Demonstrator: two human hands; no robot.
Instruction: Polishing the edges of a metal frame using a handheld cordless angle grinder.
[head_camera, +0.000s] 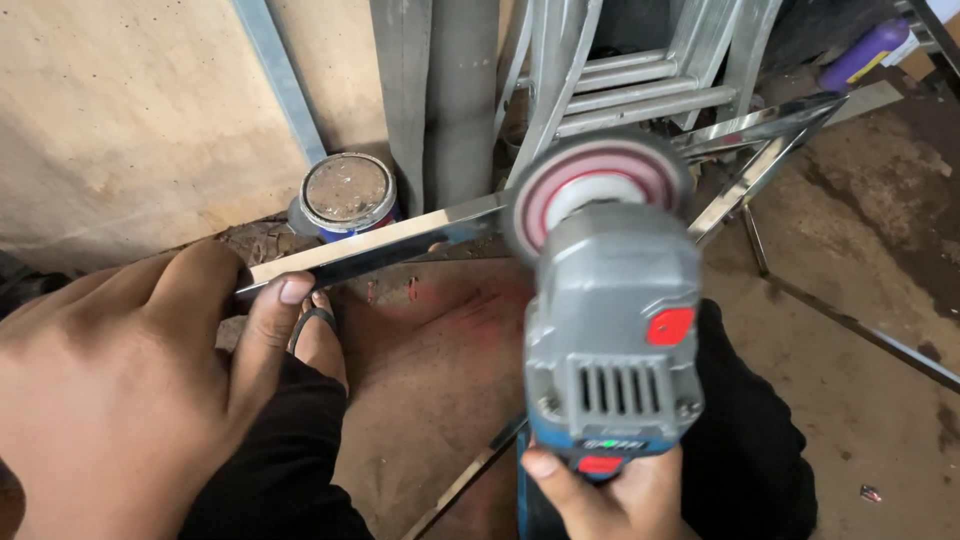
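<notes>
The left hand (130, 370) pinches the polished steel bar (380, 240) end, the right hand (610, 495) is wrapped around a grey angle grinder (610, 330) whose disc meets the bar, and 1 lidded, dusty tin (348, 195) stands behind.

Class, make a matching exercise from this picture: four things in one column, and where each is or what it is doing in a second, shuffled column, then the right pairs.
Column one:
1. left hand
2. right hand
3. paint tin
4. ladder

Column two:
A. stands by the wall, lid dirty
B. grips the end of the shiny metal bar
C. leans at the back, folded
D. holds the grey angle grinder

Pairs: 1-B, 2-D, 3-A, 4-C
</notes>
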